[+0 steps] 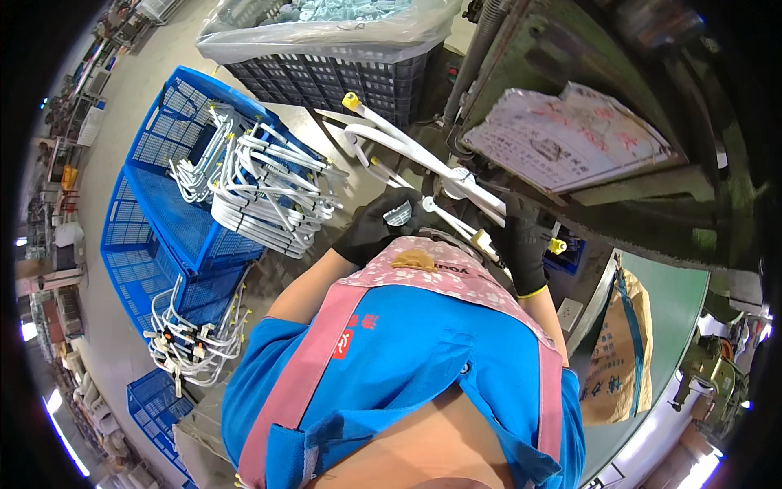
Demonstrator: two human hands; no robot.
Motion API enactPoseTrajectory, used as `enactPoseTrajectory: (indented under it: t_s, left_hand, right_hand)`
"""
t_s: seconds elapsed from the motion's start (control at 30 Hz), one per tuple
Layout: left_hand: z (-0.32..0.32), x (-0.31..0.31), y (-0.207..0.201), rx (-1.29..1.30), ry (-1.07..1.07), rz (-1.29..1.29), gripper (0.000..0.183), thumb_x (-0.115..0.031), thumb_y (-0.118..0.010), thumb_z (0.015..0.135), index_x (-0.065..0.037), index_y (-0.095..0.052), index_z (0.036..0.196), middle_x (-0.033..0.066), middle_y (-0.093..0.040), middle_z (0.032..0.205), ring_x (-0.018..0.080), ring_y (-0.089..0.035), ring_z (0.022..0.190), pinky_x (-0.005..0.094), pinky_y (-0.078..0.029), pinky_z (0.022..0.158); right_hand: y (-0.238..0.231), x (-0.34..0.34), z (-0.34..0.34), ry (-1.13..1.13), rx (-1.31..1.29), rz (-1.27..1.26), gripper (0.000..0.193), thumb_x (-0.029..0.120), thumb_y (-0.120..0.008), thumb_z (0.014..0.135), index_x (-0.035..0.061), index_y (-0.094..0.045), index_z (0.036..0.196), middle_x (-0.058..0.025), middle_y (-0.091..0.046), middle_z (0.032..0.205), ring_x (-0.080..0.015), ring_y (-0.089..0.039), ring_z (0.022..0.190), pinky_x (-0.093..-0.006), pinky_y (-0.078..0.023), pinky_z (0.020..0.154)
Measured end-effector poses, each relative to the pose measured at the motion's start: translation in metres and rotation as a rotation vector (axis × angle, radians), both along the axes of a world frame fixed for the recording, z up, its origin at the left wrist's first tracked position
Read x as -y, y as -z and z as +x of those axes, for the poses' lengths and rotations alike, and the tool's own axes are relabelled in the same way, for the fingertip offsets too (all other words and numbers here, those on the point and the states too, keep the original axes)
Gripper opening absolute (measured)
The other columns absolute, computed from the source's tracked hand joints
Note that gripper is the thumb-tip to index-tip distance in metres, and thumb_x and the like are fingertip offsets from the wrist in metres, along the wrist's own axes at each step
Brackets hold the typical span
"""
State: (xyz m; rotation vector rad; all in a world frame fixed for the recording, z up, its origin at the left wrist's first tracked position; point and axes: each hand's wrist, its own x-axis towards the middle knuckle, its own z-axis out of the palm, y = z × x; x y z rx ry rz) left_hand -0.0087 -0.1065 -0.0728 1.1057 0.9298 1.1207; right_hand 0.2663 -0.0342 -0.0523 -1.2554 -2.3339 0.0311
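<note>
A white bent-tube frame [407, 151] with yellow end caps lies across the machine in front of me, with a round joint [459, 182] on it. My right hand [521, 244], in a black glove, is closed around the right end of the frame, and a yellow cap [557, 245] shows just beyond it. My left hand [379, 224], also black-gloved with a grey patch on its back, is curled beside a thinner white rod [452, 220]. What its fingers hold is hidden.
Left of me, blue crates [183, 232] carry stacked white bent tubes [269, 191]. More white tubes with black fittings [191, 346] hang lower down. Beyond the machine stands a black crate [342, 81] with a plastic liner and pale parts. A dark machine [603, 204] and brown sack [621, 350] are right.
</note>
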Motion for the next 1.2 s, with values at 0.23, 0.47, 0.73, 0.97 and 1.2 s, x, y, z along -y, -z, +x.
enactPoseTrajectory:
  t_s: [0.23, 0.47, 0.73, 0.97, 1.2]
  left_hand:
    - [0.019, 0.0, -0.007, 0.979, -0.067, -0.295, 0.036, -0.012, -0.057, 0.09, -0.005, -0.054, 0.126, 0.011, -0.059, 0.114, 0.0253, -0.057, 0.112, 0.0364, -0.052, 0.085]
    - [0.025, -0.015, -0.051, 0.635, -0.049, -0.12, 0.042, -0.01, -0.058, 0.083, 0.001, -0.05, 0.123, 0.0105, -0.054, 0.119, 0.0228, -0.051, 0.114, 0.0349, -0.042, 0.097]
    - [0.054, -0.04, -0.063, -0.829, -0.405, 0.573, 0.054, -0.013, -0.069, 0.08, -0.004, -0.044, 0.126, 0.0143, -0.053, 0.113, 0.0309, -0.051, 0.104, 0.037, -0.042, 0.09]
    - [0.059, -0.071, -0.052, -1.206, -0.274, 0.827, 0.058, -0.029, -0.071, 0.073, -0.006, -0.05, 0.122, 0.0167, -0.056, 0.111, 0.0357, -0.051, 0.105, 0.0496, -0.036, 0.095]
    - [0.049, -0.077, -0.047, -1.239, -0.142, 0.788, 0.06, -0.039, -0.074, 0.07, -0.006, -0.057, 0.117, 0.0138, -0.06, 0.109, 0.0342, -0.052, 0.106, 0.048, -0.035, 0.097]
  right_hand:
    - [-0.026, 0.005, -0.009, 0.102, 0.093, -0.092, 0.046, 0.027, -0.079, 0.063, 0.0145, -0.058, 0.102, -0.0082, -0.063, 0.09, -0.029, -0.064, 0.072, -0.0387, -0.048, 0.057]
    - [-0.032, 0.005, -0.012, 0.064, 0.034, -0.006, 0.035, 0.027, -0.075, 0.066, 0.0169, -0.058, 0.095, -0.0059, -0.062, 0.071, -0.028, -0.062, 0.063, -0.0391, -0.045, 0.05]
    - [-0.035, 0.009, -0.014, 0.088, -0.122, -0.006, 0.03, 0.04, -0.077, 0.071, 0.0189, -0.07, 0.091, -0.0062, -0.065, 0.07, -0.0265, -0.064, 0.061, -0.0364, -0.05, 0.053]
    - [-0.029, 0.012, -0.015, 0.139, -0.057, 0.004, 0.033, 0.039, -0.075, 0.07, 0.0172, -0.066, 0.093, -0.0068, -0.065, 0.074, -0.0268, -0.064, 0.064, -0.0381, -0.05, 0.053]
    - [-0.032, 0.014, -0.019, 0.184, -0.089, 0.027, 0.031, 0.039, -0.076, 0.069, 0.0167, -0.068, 0.088, -0.0068, -0.064, 0.072, -0.0275, -0.063, 0.063, -0.0383, -0.048, 0.053]
